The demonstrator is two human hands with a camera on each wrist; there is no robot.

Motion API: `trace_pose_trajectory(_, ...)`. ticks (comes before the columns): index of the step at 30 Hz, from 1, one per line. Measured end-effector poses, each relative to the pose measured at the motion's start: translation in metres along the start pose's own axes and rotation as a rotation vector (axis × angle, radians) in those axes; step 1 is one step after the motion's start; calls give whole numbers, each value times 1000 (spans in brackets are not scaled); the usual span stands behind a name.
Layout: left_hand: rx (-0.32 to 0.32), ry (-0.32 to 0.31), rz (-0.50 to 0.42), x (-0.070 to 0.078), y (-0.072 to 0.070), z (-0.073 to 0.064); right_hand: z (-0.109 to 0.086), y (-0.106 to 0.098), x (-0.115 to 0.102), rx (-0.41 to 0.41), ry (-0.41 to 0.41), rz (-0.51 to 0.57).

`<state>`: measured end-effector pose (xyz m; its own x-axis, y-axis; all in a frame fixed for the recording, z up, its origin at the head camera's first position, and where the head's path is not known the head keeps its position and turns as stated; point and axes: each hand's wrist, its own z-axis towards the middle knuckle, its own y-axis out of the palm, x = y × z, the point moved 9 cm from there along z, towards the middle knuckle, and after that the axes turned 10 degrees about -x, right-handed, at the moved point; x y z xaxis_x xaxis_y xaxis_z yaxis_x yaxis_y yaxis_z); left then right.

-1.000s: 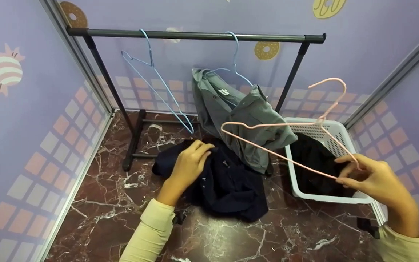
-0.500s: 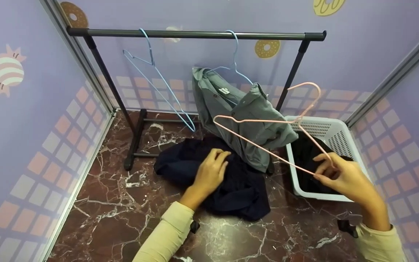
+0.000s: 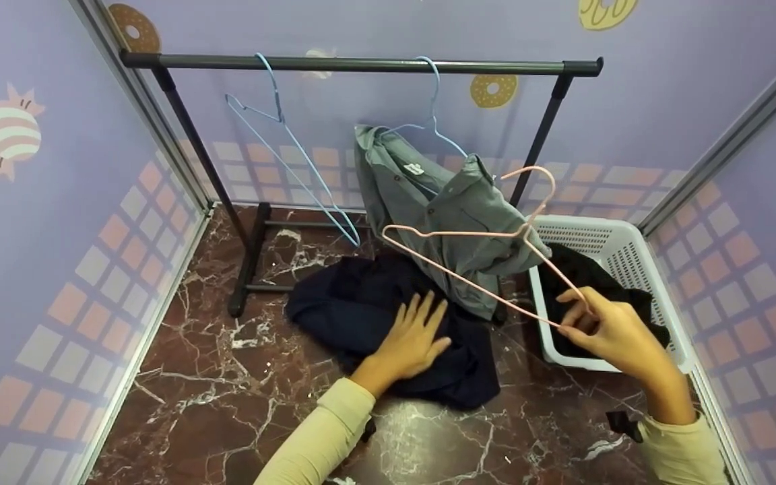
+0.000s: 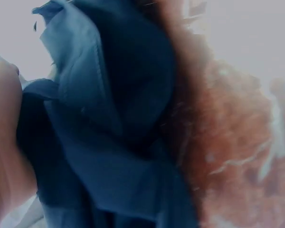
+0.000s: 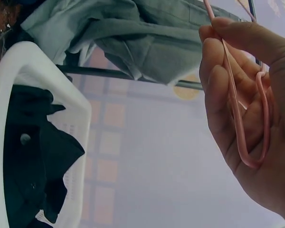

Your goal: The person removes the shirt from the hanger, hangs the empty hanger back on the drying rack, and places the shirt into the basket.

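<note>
Well, the dark blue cloth [image 3: 344,323] lies crumpled on the red-brown marble [image 3: 206,417], and the left hand [image 3: 409,343] is spread out over it. The right hand [image 3: 620,337] pinches one end of the pink hanger [image 3: 465,234]. Behind it, a white basket [image 5: 78,99] has black clothes [image 5: 33,152] inside, partly hidden by that hand. The left wrist view is blurry.

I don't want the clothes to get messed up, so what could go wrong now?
The right hand holds the pink hanger only by one end, so it might tip or slip. In the head view, the hanger crosses in front of the grey shirt, so it could snag it. The dark blue garment lies crumpled on the floor and might get dusty.
</note>
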<state>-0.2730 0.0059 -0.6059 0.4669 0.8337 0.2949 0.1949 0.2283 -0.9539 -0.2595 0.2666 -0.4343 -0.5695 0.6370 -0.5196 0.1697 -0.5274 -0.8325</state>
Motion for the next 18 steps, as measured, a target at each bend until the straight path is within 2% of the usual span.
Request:
trace_pose_trajectory(5, -96, 1, 94, -1, 35, 1, 7, 3, -3, 1, 6, -9)
trace_pose_trajectory(8, -115, -1, 102, -5, 45, 1, 10, 6, -3, -17, 9, 10)
trace_pose_trajectory(14, -117, 18, 93, -5, 44, -1, 13, 14, -1, -33, 30, 40)
trace_pose_trajectory(18, -100, 42, 71, -1, 34, -6, 15, 18, -1, -22, 35, 27)
